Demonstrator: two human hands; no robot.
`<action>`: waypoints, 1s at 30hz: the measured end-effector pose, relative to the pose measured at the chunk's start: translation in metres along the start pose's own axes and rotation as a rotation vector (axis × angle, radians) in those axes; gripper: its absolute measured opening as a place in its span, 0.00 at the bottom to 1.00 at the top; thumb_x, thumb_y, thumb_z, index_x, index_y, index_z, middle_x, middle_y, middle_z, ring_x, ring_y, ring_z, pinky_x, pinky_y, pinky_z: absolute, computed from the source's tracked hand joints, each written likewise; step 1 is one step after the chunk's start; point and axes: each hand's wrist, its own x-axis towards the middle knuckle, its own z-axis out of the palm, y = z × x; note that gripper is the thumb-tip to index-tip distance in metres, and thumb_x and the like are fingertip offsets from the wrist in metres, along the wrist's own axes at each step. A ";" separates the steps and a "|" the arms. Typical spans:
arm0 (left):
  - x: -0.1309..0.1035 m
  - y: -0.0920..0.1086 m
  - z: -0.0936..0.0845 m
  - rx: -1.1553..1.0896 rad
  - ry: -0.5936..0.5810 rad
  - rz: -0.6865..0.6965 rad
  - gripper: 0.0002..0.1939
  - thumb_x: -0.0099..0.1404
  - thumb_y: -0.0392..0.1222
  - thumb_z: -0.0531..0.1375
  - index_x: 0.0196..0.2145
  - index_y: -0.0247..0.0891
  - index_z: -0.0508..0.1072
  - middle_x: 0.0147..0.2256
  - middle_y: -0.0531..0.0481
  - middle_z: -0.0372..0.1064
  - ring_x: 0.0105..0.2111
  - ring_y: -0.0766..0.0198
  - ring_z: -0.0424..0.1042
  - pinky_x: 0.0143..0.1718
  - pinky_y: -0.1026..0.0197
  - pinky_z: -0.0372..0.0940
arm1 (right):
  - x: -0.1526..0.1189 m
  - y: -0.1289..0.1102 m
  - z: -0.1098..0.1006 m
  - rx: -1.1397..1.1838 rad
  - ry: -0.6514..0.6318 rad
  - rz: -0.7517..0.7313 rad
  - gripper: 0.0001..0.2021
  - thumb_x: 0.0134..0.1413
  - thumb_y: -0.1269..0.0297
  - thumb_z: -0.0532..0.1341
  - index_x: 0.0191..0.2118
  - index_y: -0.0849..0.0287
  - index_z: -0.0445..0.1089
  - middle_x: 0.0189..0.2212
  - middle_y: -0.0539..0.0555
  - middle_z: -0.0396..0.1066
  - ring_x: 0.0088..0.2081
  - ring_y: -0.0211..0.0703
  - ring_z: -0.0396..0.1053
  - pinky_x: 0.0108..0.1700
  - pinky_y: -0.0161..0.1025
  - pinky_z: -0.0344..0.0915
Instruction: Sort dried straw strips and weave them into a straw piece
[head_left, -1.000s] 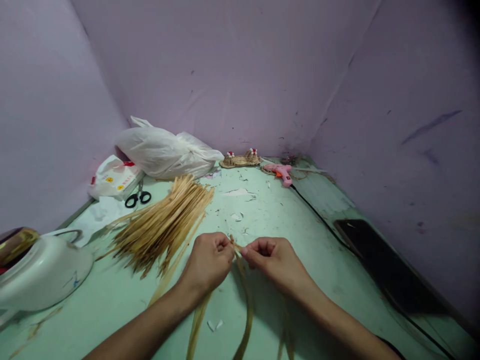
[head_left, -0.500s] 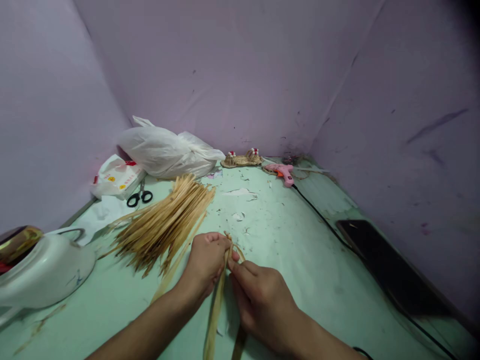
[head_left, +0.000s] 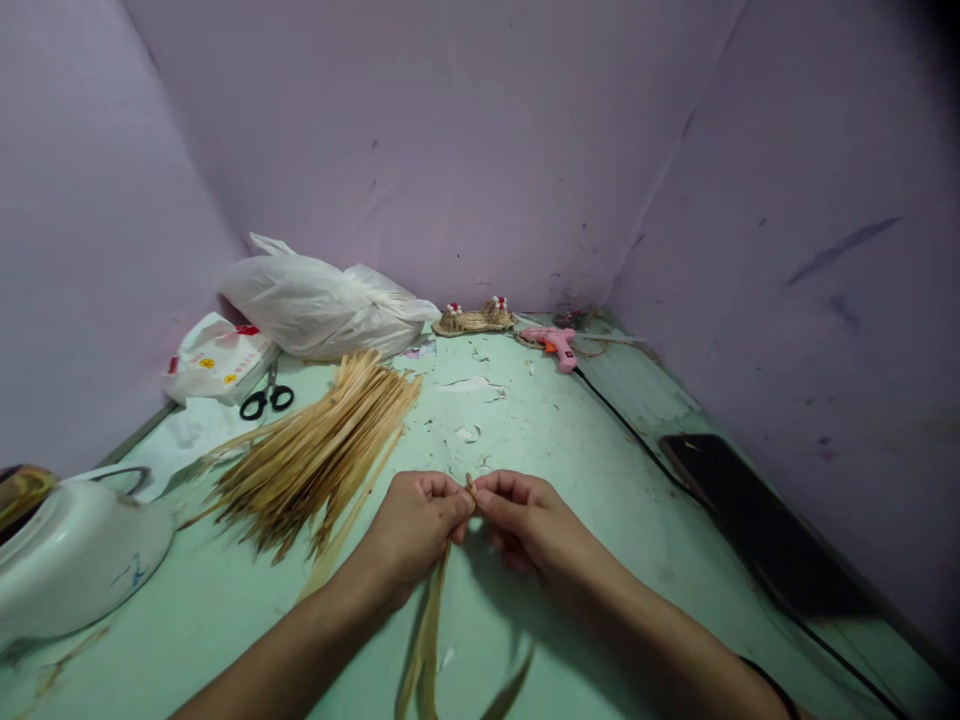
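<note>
Near the middle of the green table, my left hand [head_left: 426, 520] pinches tan dried strips [head_left: 429, 630] between thumb and fingers. My right hand [head_left: 521, 510] meets it, fingertips closed on the same strips. A small twisted bit [head_left: 471, 488] of them sticks up between the two hands. The long ends hang down below toward the front edge, with one tip lying to the right. Left of my hands lies a fanned bundle of dried strips [head_left: 322, 450].
At the left are a white enamel pot [head_left: 82, 560], black-handled scissors [head_left: 268, 400], a tissue pack [head_left: 217, 360] and a white plastic bag [head_left: 322, 305]. At the back sit a braided piece [head_left: 474, 321] and a pink glue gun [head_left: 559, 346]. A black phone [head_left: 757, 520] lies at the right.
My right hand has turned and risen from below the strips to meet my left fingertips. The strip ends have shifted, and the view has moved slightly right.
</note>
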 end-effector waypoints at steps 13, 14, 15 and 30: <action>0.003 0.007 -0.012 0.367 -0.026 0.176 0.07 0.47 0.37 0.56 0.15 0.34 0.66 0.13 0.58 0.56 0.17 0.72 0.53 0.20 0.68 0.48 | -0.001 0.000 0.002 -0.185 0.098 -0.162 0.07 0.32 0.64 0.62 0.17 0.63 0.67 0.15 0.49 0.65 0.20 0.33 0.59 0.25 0.33 0.54; 0.003 0.007 -0.014 0.404 -0.022 0.199 0.08 0.48 0.38 0.57 0.15 0.34 0.67 0.13 0.58 0.56 0.17 0.71 0.53 0.20 0.68 0.48 | -0.001 0.001 0.003 -0.189 0.109 -0.174 0.07 0.33 0.64 0.62 0.17 0.62 0.67 0.15 0.49 0.65 0.20 0.33 0.59 0.25 0.33 0.54; 0.003 0.008 -0.015 0.442 -0.013 0.208 0.08 0.48 0.39 0.57 0.16 0.34 0.67 0.14 0.57 0.55 0.18 0.71 0.52 0.20 0.68 0.48 | 0.000 0.002 0.003 -0.198 0.123 -0.184 0.06 0.33 0.64 0.62 0.18 0.62 0.67 0.15 0.48 0.64 0.20 0.33 0.58 0.24 0.33 0.53; -0.031 -0.037 0.019 1.499 0.375 1.087 0.12 0.52 0.25 0.49 0.24 0.34 0.70 0.18 0.46 0.66 0.15 0.61 0.65 0.15 0.63 0.57 | -0.003 0.012 0.006 0.091 0.215 -0.081 0.08 0.37 0.64 0.63 0.22 0.63 0.65 0.13 0.45 0.60 0.14 0.27 0.48 0.18 0.30 0.44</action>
